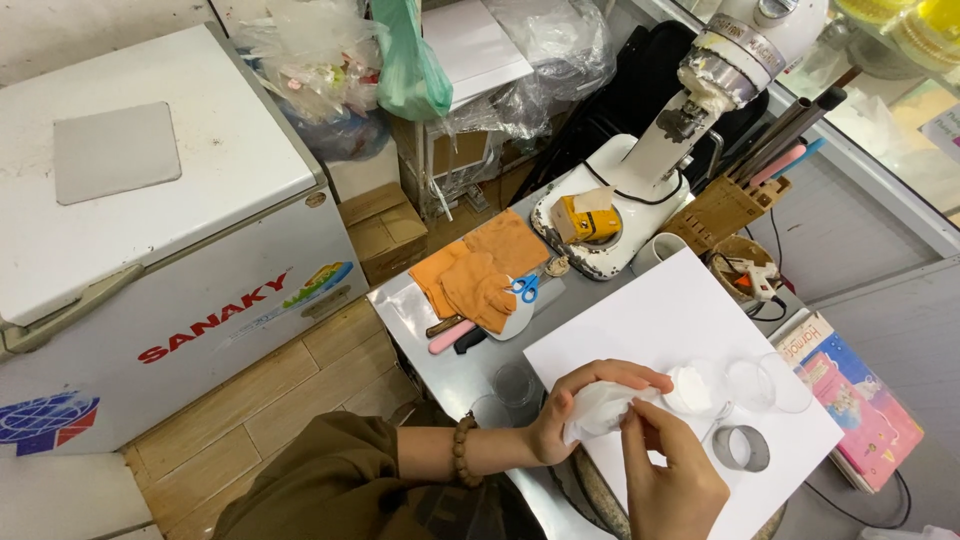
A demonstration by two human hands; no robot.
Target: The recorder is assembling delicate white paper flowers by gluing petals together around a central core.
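Head view: hands (620, 430) squeeze white bag (600, 408) beside, seemingly, clear cups (765, 385).

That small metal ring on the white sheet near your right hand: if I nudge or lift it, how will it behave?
The metal ring looks rigid and thin-walled, so probably light and easy to pinch by its rim. It lies flat on the white sheet, so it likely slides rather than rolls. Its shiny surface may slip between fingers.

The left hand (575, 405) is curled closed, forearm reaching in level, while the right hand (670, 475) pinches beside it.
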